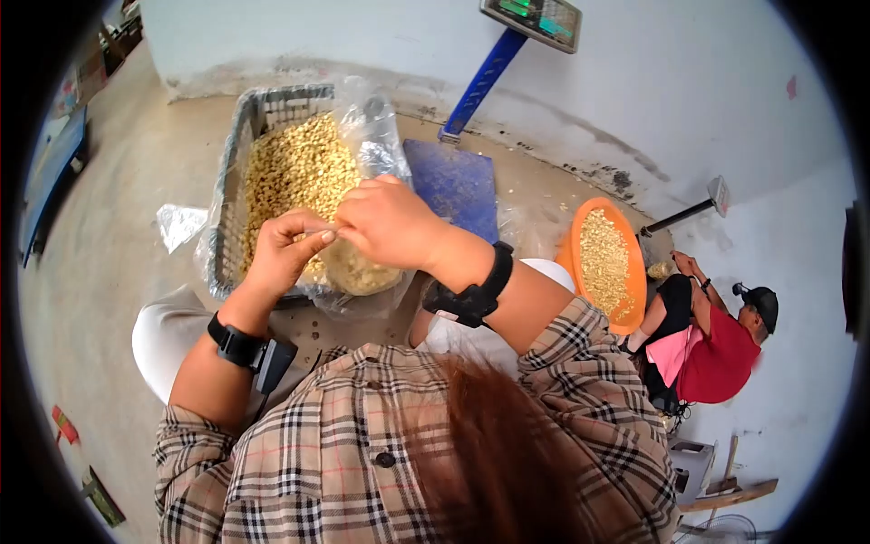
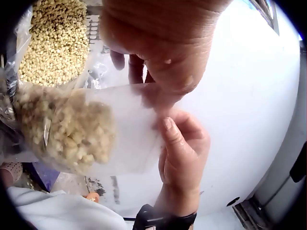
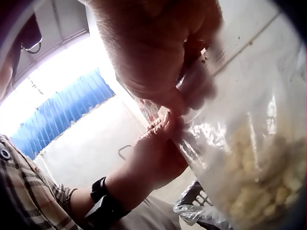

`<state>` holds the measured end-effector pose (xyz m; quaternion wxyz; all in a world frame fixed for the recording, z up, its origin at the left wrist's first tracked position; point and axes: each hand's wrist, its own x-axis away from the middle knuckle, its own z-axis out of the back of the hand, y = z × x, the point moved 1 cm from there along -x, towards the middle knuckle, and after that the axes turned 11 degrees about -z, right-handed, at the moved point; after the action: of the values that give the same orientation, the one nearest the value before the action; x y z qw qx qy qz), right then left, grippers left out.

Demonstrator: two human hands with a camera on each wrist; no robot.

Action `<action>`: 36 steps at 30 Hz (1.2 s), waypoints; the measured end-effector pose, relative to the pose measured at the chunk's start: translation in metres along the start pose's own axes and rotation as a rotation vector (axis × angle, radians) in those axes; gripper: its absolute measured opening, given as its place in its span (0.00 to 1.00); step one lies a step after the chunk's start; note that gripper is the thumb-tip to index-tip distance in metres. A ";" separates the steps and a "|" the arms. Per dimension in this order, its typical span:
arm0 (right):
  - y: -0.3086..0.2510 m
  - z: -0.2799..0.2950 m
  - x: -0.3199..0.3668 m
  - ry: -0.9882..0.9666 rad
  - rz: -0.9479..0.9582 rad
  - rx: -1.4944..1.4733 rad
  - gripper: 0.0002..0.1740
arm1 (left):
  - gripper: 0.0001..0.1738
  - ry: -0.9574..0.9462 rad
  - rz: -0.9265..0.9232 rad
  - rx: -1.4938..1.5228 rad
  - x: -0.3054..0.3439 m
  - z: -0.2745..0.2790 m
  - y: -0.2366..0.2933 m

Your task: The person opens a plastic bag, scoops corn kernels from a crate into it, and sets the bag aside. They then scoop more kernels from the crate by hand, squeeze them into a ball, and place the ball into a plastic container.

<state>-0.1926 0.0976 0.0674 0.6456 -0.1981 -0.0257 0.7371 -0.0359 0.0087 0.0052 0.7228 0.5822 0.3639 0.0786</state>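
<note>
A clear plastic bag [image 1: 358, 270] part-filled with pale yellow pieces hangs below both hands over the near edge of the lined crate. The left hand [image 1: 283, 252] pinches the bag's top edge between thumb and fingers. Close beside it, the right hand [image 1: 394, 220] pinches the same edge, the fingertips of the two nearly touching. In the left wrist view the bag [image 2: 72, 132] has its filled part at one end and flat film up to the fingers. The right wrist view shows the bag [image 3: 259, 177] close up, its pieces low in it.
A grey crate [image 1: 220, 218] lined with plastic holds many loose pale pieces. Beyond the right hand stands a scale with a blue platform [image 1: 462, 186]. An orange basin [image 1: 642, 281] of similar pieces is at the right, near a crouching person in red [image 1: 720, 358]. Plastic film [image 1: 179, 225] lies left of the crate.
</note>
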 end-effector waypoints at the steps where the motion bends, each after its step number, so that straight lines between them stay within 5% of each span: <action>1: 0.001 0.001 0.001 0.024 0.030 0.039 0.05 | 0.04 0.007 -0.009 0.015 0.001 0.000 -0.004; 12: 0.025 0.001 0.022 0.158 0.223 0.136 0.03 | 0.06 -0.010 -0.072 -0.076 0.002 0.004 -0.007; 29: 0.104 0.008 0.077 0.195 0.082 0.177 0.04 | 0.05 -0.043 0.042 0.092 0.006 0.013 -0.013; 32: 0.129 0.009 0.091 0.136 -0.318 0.062 0.07 | 0.05 0.001 0.100 0.196 0.004 0.014 -0.014; 35: 0.114 0.001 0.087 0.056 -0.548 -0.975 0.15 | 0.06 0.068 0.138 0.293 0.006 0.012 -0.024; 36: 0.109 -0.003 0.086 0.034 -0.538 -1.040 0.17 | 0.06 0.082 0.157 0.295 0.005 0.011 -0.024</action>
<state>-0.3015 0.1614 0.0103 0.6281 -0.4872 -0.4232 0.4347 -0.0326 -0.0049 -0.0177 0.6056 0.7049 0.3541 0.1044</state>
